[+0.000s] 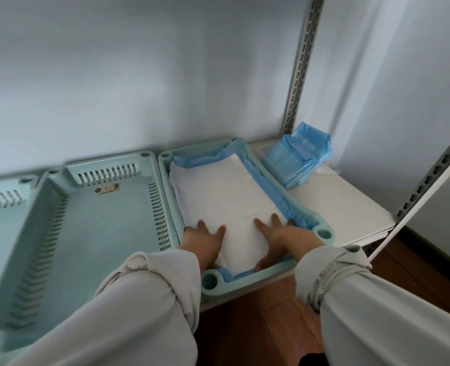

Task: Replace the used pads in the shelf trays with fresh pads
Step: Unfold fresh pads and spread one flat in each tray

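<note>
A storage corner of a plain room: slotted-steel shelving against white walls, pale green plastic trays lined up, wood floor below.

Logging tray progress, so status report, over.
Left hand and right hand flat, pressing white blue-edged pad into pale green plastic tray. Neighbouring green slotted tray bare. Nothing in the way.

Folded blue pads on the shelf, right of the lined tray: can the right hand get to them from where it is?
Probably yes. The right hand lies flat on the white pad at the tray's near end, holding nothing. The folded blue pads sit in the open on the white shelf, with only the low tray rim between.
</note>
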Motion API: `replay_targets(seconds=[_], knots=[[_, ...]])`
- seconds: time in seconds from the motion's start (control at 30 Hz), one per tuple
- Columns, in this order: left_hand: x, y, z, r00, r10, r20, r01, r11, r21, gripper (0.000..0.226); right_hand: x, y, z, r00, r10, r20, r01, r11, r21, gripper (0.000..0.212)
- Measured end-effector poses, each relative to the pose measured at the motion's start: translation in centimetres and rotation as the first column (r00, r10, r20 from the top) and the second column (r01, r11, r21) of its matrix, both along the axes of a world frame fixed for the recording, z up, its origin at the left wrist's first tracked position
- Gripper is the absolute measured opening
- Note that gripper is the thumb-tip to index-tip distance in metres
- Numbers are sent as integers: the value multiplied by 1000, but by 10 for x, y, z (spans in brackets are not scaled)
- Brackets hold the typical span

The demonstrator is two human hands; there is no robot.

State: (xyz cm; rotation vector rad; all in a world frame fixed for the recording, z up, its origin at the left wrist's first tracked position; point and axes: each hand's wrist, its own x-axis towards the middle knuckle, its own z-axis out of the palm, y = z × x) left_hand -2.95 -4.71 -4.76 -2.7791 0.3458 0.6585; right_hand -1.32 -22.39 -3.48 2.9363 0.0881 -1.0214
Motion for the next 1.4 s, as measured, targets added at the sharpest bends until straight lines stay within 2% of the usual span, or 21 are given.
replay_targets(seconds=[0.23,0.3,0.37,0.47,0.57,0.7,0.8,0.87,0.93,1.03,1.2,1.4], knots=[[9,1,3,997,23,-75,-24,1000,-5,98,7,1,-2,1000,9,-30,-9,1000,-18,120],[18,-5,19,991,7,-135,-5,1000,10,98,12,0,7,998,61,-21,-62,997,-44,112],[38,-15,39,986,-1,-164,7,999,37,88,28,1,26,996,78,38,-77,997,-25,94],[66,-35,56,999,-8,-52,4,996,-86,72,53,1,52,967,-4,255,-25,994,111,60],[90,-52,59,996,13,94,9,971,-237,61,75,-3,62,870,-76,487,2,989,151,38],[121,-64,52,976,70,205,14,924,-382,51,104,-8,58,826,-86,557,12,991,134,31],[137,-70,38,970,87,226,30,884,-467,49,118,-7,45,819,-107,563,16,986,164,31],[144,-72,24,985,31,172,50,894,-446,61,128,-10,37,785,-137,604,20,980,197,35],[149,-69,12,996,-38,84,64,940,-335,79,140,-18,33,725,-165,668,24,976,215,37],[163,-68,5,999,-51,14,53,966,-253,92,157,-34,33,643,-266,718,107,960,259,42],[171,-77,6,997,-80,-7,76,970,-232,95,181,-54,20,552,-357,754,315,926,208,44],[171,-77,2,993,-109,42,115,975,-191,91,191,-55,21,408,-411,815,390,886,251,34]])
